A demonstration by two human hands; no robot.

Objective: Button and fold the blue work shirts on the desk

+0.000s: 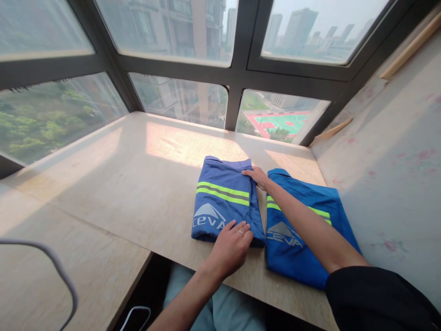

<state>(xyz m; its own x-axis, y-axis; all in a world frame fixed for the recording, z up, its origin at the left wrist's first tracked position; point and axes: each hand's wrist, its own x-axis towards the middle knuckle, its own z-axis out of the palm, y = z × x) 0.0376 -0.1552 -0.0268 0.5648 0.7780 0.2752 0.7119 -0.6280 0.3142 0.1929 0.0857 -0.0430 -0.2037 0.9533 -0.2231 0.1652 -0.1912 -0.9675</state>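
Item 1: folded blue garment [220, 202], reflective stripes, grey logo. It lies on the worktop [138, 184] below the window [179, 99], long axis running near to far.

Item 2: second folded blue garment [289, 262], just beside it on the right.

I read both grips on item 1's right edge, one at each end.
- Left grip [231, 246]: released, fingers flat on the near right corner.
- Right grip [257, 177]: fingers laid on the far right corner. I cannot tell whether it pinches the edge. Its forearm crosses over item 2.
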